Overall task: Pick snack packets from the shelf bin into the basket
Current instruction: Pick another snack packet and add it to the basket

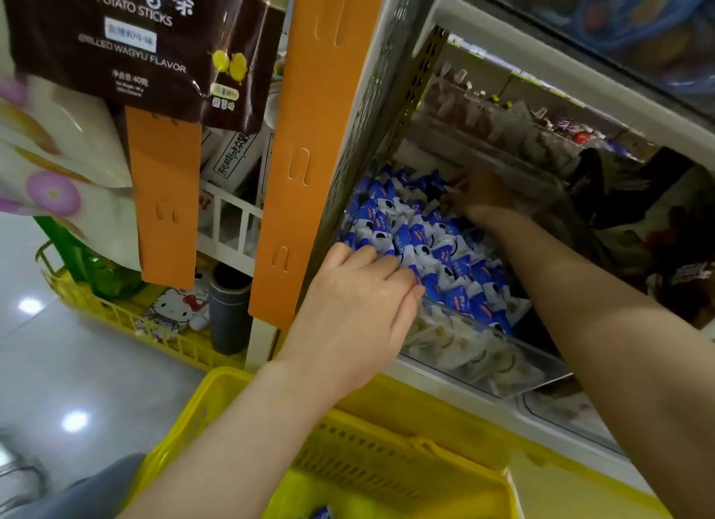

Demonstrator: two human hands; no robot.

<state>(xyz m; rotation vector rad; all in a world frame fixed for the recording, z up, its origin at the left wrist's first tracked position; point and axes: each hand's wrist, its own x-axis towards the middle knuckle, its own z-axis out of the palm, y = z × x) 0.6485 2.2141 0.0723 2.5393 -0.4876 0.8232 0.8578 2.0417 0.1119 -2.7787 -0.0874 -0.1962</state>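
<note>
The snack packets [425, 243] lie heaped in the clear shelf bin [483, 348]. A loose scoop could tip some over its low front wall. They are jumbled, their long axes pointing every way. The left hand [360, 305] rests on the near ones, fingers fairly straight, gripping nothing. The right hand [483, 197] digs in at the shadowed back, and I cannot tell its hold. Spilled packets might miss the basket [387, 441] below.

The way into the clear plastic shelf bin [483, 348] ran over its low front wall, under the white upper shelf [503, 30] — a gap partly filled by the left hand [360, 305] in front and the right hand [483, 197] deeper in. A grey perforated side panel [367, 131] and an orange slotted upright strip [301, 150] walled off the left. Below, the yellow plastic basket [387, 441] stood open-topped.
</note>
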